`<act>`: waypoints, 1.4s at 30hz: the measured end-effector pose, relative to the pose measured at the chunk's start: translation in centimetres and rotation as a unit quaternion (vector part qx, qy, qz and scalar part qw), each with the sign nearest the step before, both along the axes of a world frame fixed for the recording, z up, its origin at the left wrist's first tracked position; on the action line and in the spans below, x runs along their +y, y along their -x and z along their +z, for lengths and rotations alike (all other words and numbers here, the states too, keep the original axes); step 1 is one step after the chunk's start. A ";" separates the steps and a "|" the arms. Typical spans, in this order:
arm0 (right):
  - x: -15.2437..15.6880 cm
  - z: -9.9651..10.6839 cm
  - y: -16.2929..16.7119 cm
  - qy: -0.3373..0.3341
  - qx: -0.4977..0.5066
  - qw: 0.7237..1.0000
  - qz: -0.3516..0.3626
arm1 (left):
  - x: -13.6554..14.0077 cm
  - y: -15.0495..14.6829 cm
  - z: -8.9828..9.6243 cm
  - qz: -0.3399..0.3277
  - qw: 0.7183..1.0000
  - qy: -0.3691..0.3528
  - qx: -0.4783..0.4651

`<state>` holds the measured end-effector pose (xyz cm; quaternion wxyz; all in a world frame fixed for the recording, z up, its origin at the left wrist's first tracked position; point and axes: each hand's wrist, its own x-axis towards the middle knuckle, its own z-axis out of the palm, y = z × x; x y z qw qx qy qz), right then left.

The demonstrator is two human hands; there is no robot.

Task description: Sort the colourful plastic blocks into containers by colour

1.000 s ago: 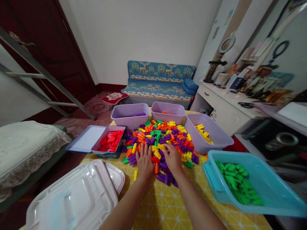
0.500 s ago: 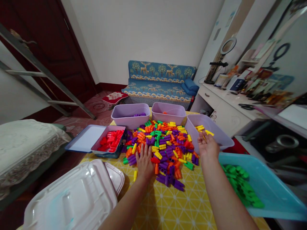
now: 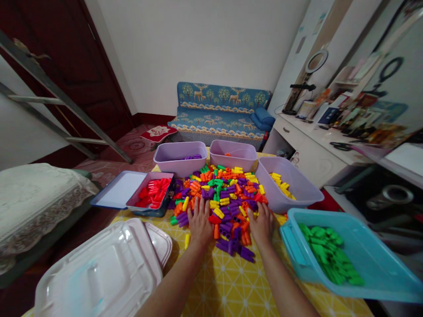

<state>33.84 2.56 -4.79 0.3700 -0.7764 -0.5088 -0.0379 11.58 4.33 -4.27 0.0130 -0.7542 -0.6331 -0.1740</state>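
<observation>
A heap of small tube-shaped plastic pieces point(image 3: 228, 193) in purple, orange, yellow, green and red lies on the yellow patterned tablecloth point(image 3: 228, 286). My left hand point(image 3: 200, 225) rests on the heap's near left side, fingers spread and flat. At the heap's right edge, my right hand point(image 3: 262, 224) reaches among the pieces with its fingers apart; nothing shows in it. Just beyond it stands a lilac bin point(image 3: 306, 196) with yellow pieces point(image 3: 282, 186) in it.
Two more lilac bins point(image 3: 180, 166) stand behind the heap. A tin box point(image 3: 151, 212) of red pieces is at left, a turquoise bin point(image 3: 390, 273) of green pieces at right. White lids point(image 3: 99, 268) lie at front left. A blue sofa point(image 3: 218, 116) stands beyond.
My right hand has moved from over the right lilac bin, where it was by the yellow pieces, left and down onto the heap. My left hand has stayed put.
</observation>
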 end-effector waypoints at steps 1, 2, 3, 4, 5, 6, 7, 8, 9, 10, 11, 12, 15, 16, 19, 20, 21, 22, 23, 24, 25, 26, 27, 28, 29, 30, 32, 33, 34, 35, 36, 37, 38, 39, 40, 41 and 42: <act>0.0 -0.3 0.8 0.007 -0.007 1.000 -0.011 | 0.0 0.0 0.0 0.001 1.000 0.000 0.001; 0.0 -0.3 1.6 0.010 -0.008 1.000 -0.016 | 0.0 0.0 0.0 0.002 1.000 0.000 0.002; 0.2 -0.2 2.5 0.011 -0.001 1.000 -0.013 | 0.0 0.0 0.0 0.002 1.000 -0.002 0.003; 0.5 0.0 3.4 0.009 0.012 1.000 -0.005 | 0.0 0.0 0.0 0.002 1.000 -0.005 0.003; 0.9 0.4 4.3 0.005 0.028 1.000 0.010 | 0.0 0.0 0.0 0.001 1.000 -0.008 0.003; 1.2 0.8 5.3 0.000 0.045 0.999 0.029 | 0.0 0.0 0.0 0.000 1.000 -0.011 0.003; 1.6 1.4 6.1 -0.007 0.062 0.997 0.054 | 0.0 0.0 0.0 -0.001 1.000 -0.015 0.002; 1.8 2.0 7.0 -0.013 0.077 0.993 0.085 | 0.0 0.0 0.0 -0.001 1.000 -0.017 0.002; 2.0 2.7 7.7 -0.018 0.093 0.988 0.123 | 0.0 0.0 0.1 0.001 1.000 -0.019 0.001; 2.1 3.4 8.2 -0.020 0.113 0.979 0.166 | -0.1 0.0 0.1 0.002 1.000 -0.020 0.000; 2.0 4.0 8.6 -0.020 0.140 0.968 0.209 | -0.1 0.0 0.1 0.003 1.000 -0.021 -0.001; 1.8 4.5 8.7 -0.019 0.172 0.954 0.245 | -0.1 0.0 0.2 0.003 1.000 -0.021 -0.002; 0.8 5.1 7.5 -0.064 0.235 0.935 0.260 | -0.1 -0.1 0.4 0.000 1.000 -0.021 -0.005; 0.3 4.9 6.6 -0.094 0.227 0.941 0.232 | -0.1 -0.1 0.4 0.000 1.000 -0.021 -0.006; -0.9 2.7 2.8 -0.162 0.144 0.970 0.106 | -0.1 0.0 0.5 0.003 1.000 -0.023 -0.008; -1.2 1.6 1.5 -0.170 0.124 0.975 0.069 | -0.1 0.0 0.5 0.004 1.000 -0.022 -0.009; -1.5 0.5 0.3 -0.166 0.109 0.979 0.040 | -0.1 0.0 0.5 0.004 1.000 -0.020 -0.010; -1.7 -0.6 -0.7 -0.157 0.099 0.983 0.012 | -0.1 0.0 0.5 0.003 1.000 -0.019 -0.010; -1.8 -1.6 -1.5 -0.142 0.091 0.986 0.000 | -0.1 0.0 0.5 0.001 1.000 -0.018 -0.011; -1.8 -2.5 -2.0 -0.127 0.082 0.988 -0.003 | -0.1 0.0 0.5 -0.001 1.000 -0.017 -0.011; -1.8 -3.2 -2.3 -0.114 0.075 0.991 0.002 | -0.1 0.0 0.4 -0.003 1.000 -0.017 -0.011; -1.6 -3.7 -2.3 -0.101 0.071 0.992 0.013 | -0.1 0.0 0.4 -0.003 1.000 -0.018 -0.012; -1.4 -3.9 -2.2 -0.089 0.072 0.993 0.028 | -0.1 0.0 0.4 -0.003 1.000 -0.019 -0.012; -1.2 -3.9 -1.8 -0.079 0.076 0.993 0.048 | -0.1 0.0 0.3 -0.001 1.000 -0.021 -0.012; -0.9 -3.8 -1.3 -0.072 0.083 0.991 0.071 | -0.1 0.0 0.3 0.000 1.000 -0.023 -0.012; -0.7 -3.5 -0.6 -0.069 0.090 0.989 0.093 | 0.0 0.0 0.2 0.000 1.000 -0.025 -0.011; -0.4 -2.5 0.7 -0.081 0.097 0.982 0.137 | 0.0 0.0 0.1 -0.002 1.000 -0.027 -0.008; -0.3 -1.9 1.4 -0.089 0.098 0.978 0.159 | 0.0 0.1 0.0 -0.004 1.000 -0.027 -0.006; -0.2 -1.3 1.9 -0.095 0.098 0.974 0.183 | 0.0 0.1 -0.1 -0.005 1.000 -0.027 -0.003; -0.2 -0.7 2.3 -0.096 0.098 0.968 0.209 | 0.0 0.1 -0.1 -0.006 1.000 -0.027 0.000; -0.1 -0.3 2.6 -0.093 0.097 0.962 0.237 | 0.0 0.2 -0.2 -0.006 1.000 -0.028 0.002; -0.1 0.1 2.7 -0.085 0.094 0.956 0.265 | 0.0 0.2 -0.3 -0.006 1.000 -0.028 0.003; 0.0 0.4 2.7 -0.077 0.085 0.951 0.288 | 0.0 0.3 -0.3 -0.007 1.000 -0.028 0.003; 0.1 0.5 2.6 -0.065 0.071 0.948 0.304 | 0.0 0.3 -0.4 -0.009 1.000 -0.029 0.003; 0.2 0.5 2.4 -0.050 0.053 0.947 0.312 | 0.0 0.3 -0.4 -0.010 1.000 -0.029 0.002; 0.4 0.4 2.2 -0.031 0.033 0.949 0.312 | 0.0 0.4 -0.4 -0.012 0.999 -0.029 0.000; 0.5 0.2 2.0 -0.011 0.014 0.953 0.303 | 0.0 0.4 -0.4 -0.014 0.999 -0.029 -0.001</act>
